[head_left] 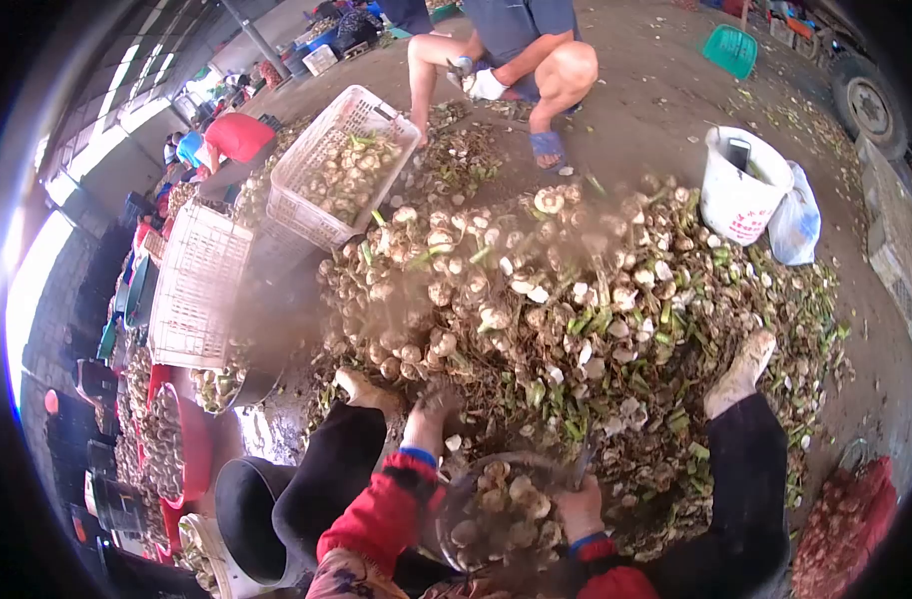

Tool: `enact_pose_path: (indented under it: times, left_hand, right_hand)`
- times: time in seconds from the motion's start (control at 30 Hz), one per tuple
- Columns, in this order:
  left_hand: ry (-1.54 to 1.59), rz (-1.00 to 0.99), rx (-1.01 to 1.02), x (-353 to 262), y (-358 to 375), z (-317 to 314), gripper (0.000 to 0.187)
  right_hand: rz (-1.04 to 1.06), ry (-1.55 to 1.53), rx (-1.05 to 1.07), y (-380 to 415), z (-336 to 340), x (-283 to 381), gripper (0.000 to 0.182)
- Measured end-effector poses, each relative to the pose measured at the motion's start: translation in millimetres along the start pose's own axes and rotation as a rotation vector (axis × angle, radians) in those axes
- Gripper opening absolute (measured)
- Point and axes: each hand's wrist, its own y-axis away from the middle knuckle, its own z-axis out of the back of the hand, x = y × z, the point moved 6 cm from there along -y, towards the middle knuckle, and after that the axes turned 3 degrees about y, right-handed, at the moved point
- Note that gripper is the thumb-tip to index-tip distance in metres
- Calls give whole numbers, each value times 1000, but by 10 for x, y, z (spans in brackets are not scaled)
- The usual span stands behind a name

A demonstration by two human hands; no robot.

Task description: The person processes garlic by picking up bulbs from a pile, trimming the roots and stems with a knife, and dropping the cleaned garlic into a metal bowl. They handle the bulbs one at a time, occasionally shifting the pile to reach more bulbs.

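Note:
My left hand [433,409], in a red sleeve, reaches down to the near edge of a big heap of garlic bulbs [441,344]; its fingers are smeared and partly lost among the bulbs. Close to my lap, my right hand [579,507] is closed around a narrow dark tool [583,465] that points up, its kind unclear. Between my hands sits a round basin [444,531] with trimmed garlic bulbs [521,499] in it. Green and brown stalk cuttings [576,399] lie thick in front of my right hand.
Across the heap squats a person [521,45] in white gloves. A white crate [311,150] of garlic and another crate [198,285] stand left. A black bucket [251,509] is beside my left knee. At right are a white bucket [735,195] and a red net sack [845,524].

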Motion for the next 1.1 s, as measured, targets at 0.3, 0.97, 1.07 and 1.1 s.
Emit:
enact_pose_path:
  times: [0.3, 0.97, 1.07, 1.1]
  left_hand:
    - [304, -437, -286, 15, -2033, -147, 42]
    - [568, 82, 803, -248, 1335, -948, 43]
    - [502, 227, 620, -484, 1698, -1100, 39]
    - [312, 201, 496, -590, 1844, -1113, 38]
  right_hand:
    - [-158, -156, 39, -104, -120, -148, 24]
    - [414, 431, -69, 408, -34, 761, 28]
    - [676, 577, -60, 678, -109, 1083, 28]
    - [699, 624, -30, 739, -132, 1145, 28]
